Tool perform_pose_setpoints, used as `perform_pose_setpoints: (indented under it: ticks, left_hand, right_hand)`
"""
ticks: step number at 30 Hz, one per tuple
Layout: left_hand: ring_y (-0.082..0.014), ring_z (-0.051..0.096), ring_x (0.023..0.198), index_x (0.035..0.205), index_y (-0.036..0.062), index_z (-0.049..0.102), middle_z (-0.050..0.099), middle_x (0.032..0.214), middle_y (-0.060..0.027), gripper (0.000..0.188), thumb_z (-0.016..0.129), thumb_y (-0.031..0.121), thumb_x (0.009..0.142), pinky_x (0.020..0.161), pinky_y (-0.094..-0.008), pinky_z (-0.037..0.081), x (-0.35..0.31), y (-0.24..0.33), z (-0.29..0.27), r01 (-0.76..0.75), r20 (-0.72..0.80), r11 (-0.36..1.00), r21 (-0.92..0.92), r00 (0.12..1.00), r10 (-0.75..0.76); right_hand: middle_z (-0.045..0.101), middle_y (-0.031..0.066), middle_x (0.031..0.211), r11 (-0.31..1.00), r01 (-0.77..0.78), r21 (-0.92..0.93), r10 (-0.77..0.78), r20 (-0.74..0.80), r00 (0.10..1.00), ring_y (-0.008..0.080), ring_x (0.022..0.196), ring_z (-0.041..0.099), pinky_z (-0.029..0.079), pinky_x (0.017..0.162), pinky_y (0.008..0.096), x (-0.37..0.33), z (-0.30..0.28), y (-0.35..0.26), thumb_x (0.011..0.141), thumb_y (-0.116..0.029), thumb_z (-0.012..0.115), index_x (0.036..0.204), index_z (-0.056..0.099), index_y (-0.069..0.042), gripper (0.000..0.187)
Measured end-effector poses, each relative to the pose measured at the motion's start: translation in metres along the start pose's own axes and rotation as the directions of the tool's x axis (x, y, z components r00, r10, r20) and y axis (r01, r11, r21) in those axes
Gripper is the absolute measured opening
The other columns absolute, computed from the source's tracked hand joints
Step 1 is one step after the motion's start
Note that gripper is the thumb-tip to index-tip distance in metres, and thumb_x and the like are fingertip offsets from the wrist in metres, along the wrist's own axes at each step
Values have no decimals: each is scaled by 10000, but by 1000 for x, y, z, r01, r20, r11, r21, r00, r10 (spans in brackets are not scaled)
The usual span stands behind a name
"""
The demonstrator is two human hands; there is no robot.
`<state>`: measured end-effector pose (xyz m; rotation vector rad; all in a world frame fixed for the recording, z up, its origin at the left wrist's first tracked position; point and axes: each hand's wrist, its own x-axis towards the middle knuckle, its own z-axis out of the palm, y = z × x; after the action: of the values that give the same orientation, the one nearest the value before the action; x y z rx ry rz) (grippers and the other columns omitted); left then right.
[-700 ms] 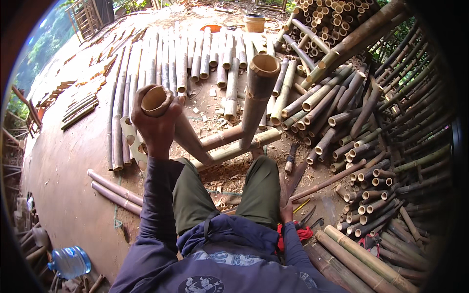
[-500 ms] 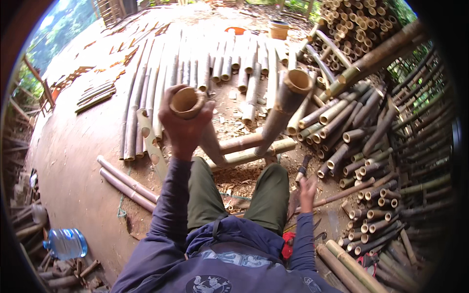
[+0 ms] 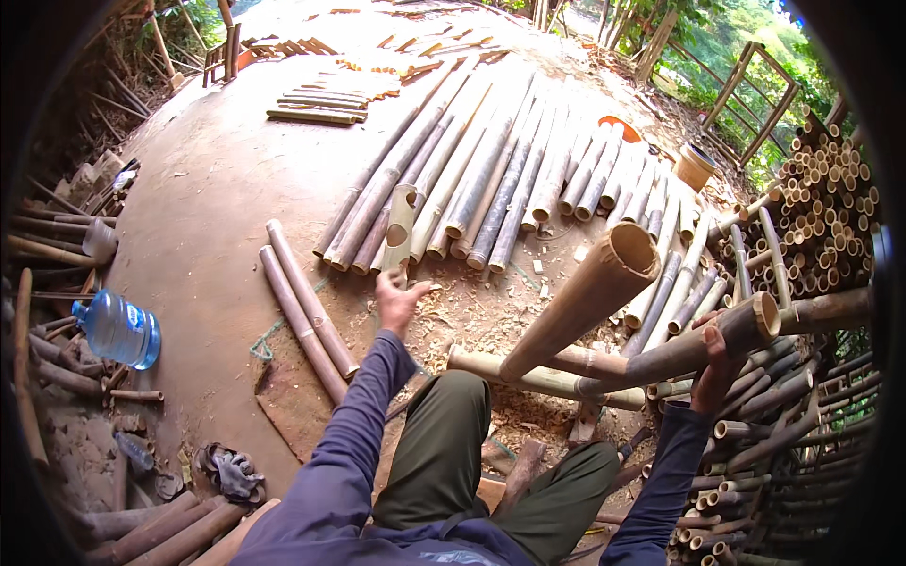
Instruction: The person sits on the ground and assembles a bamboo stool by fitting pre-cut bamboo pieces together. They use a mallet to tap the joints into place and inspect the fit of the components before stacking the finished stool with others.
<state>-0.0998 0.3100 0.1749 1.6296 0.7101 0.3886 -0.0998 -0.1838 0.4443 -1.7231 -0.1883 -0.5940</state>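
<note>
Right now my left hand (image 3: 398, 300) is spread open with the fingers loose, holding nothing, just short of a short split bamboo piece (image 3: 400, 226) that lies on the dirt among the long poles (image 3: 491, 179). My right hand (image 3: 710, 363) is closed around a dark bamboo pole (image 3: 694, 347); a thicker pale pole (image 3: 585, 300) leans up beside it. I judge a firm right grip matters most, keeping that pole steady. I count one blue water bottle (image 3: 118, 327) and two poles (image 3: 302, 311) lying apart.

A water bottle (image 3: 118, 327) lies far left, laid bamboo poles (image 3: 491, 179) ahead, stacked bamboo (image 3: 830, 217) at right.
</note>
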Motion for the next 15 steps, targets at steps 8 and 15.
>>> perform_pose_setpoints:
  ticks: [8,15]
  left_hand:
    - [-410,589,1307,1447,34,402,619,1381,-260,1170,1011,432,531,1151,-523,431,63,-137,16,420,-295,583,696,907,-301]
    - [-368,715,1046,1192,2,634,737,1131,-198,804,978,291,524,965,-455,582,52,-140,14,32,-157,950,311,987,19]
  right_hand:
    - [671,130,950,999,44,-8,-45,-50,998,234,864,660,530,888,387,16,-13,16,812,-198,704,1239,550,27,507]
    - [614,139,994,992,-33,119,41,-67,997,253,899,645,522,897,392,11,-5,23,800,-223,702,1264,522,21,554]
